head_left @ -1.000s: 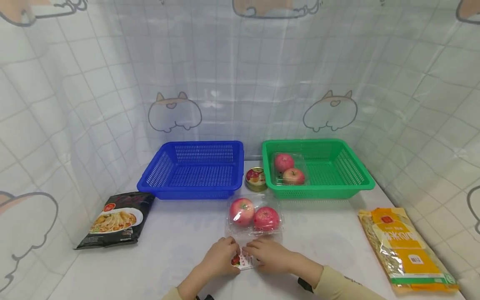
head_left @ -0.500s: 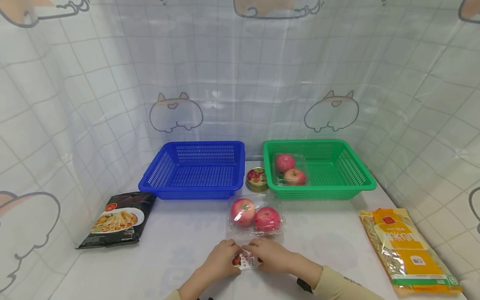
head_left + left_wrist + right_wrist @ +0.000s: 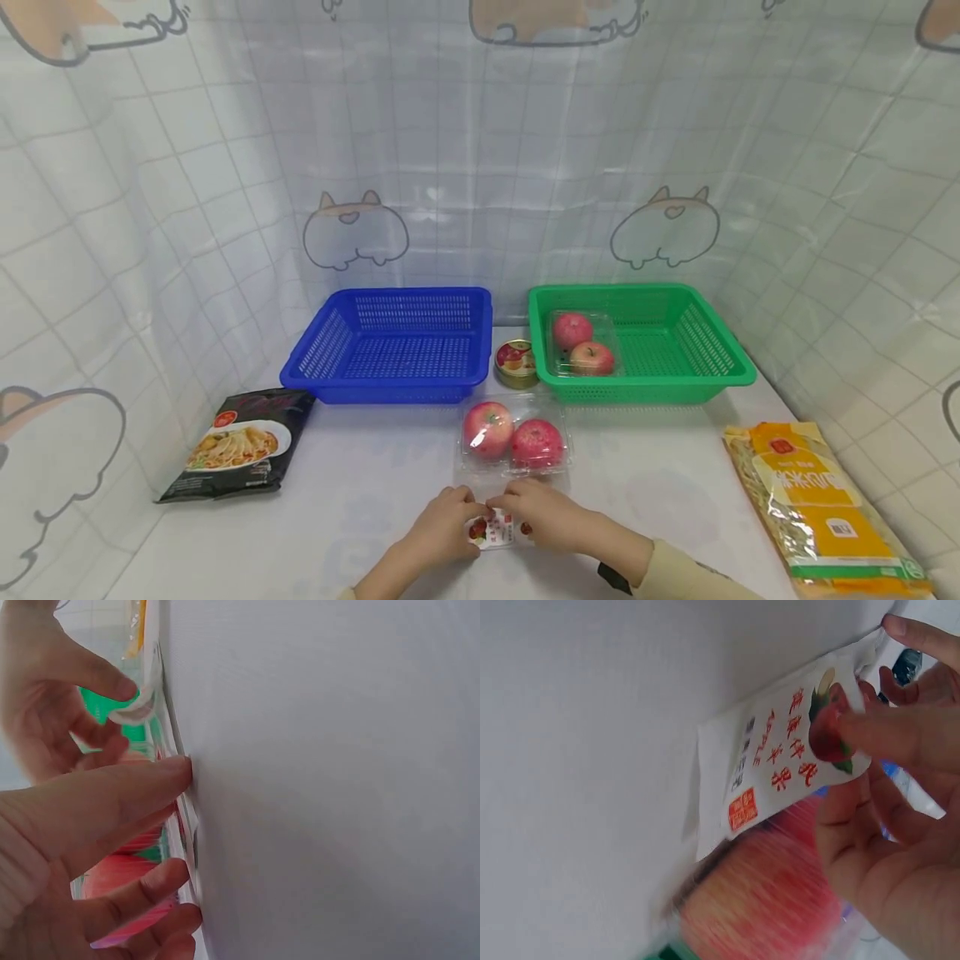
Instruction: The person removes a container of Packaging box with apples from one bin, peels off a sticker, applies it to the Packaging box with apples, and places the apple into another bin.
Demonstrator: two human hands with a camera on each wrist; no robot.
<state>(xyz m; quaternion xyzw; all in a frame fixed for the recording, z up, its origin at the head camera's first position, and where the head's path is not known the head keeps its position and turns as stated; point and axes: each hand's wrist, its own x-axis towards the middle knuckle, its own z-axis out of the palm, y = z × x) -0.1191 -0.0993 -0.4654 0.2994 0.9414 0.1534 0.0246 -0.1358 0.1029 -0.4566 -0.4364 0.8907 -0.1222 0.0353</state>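
A small white label (image 3: pixel 495 531) with red characters and an apple picture lies on the table between my two hands. My right hand (image 3: pixel 551 517) pinches its right part with thumb and fingers. In the left wrist view a white edge (image 3: pixel 139 709) of it curls up at the right thumb. My left hand (image 3: pixel 442 529) holds the label's left end with thumb and fingertips, low on the table surface. Just beyond the hands sits a clear plastic box (image 3: pixel 472 469) with two red apples (image 3: pixel 537 443). The right wrist view shows the label (image 3: pixel 780 750) tilted, the apples blurred.
A blue basket (image 3: pixel 390 392) and a green basket (image 3: pixel 645 387) stand at the back. Another clear box of apples (image 3: pixel 592 358) is in the green one. A round tin (image 3: pixel 516 364) sits between them. A black noodle packet (image 3: pixel 240 446) lies left, a yellow packet (image 3: pixel 817 508) right.
The view has tipped slightly, so everything sits a little lower. My right fingers have shifted a little on the label, and more of its right part shows. The boxes and baskets have not moved.
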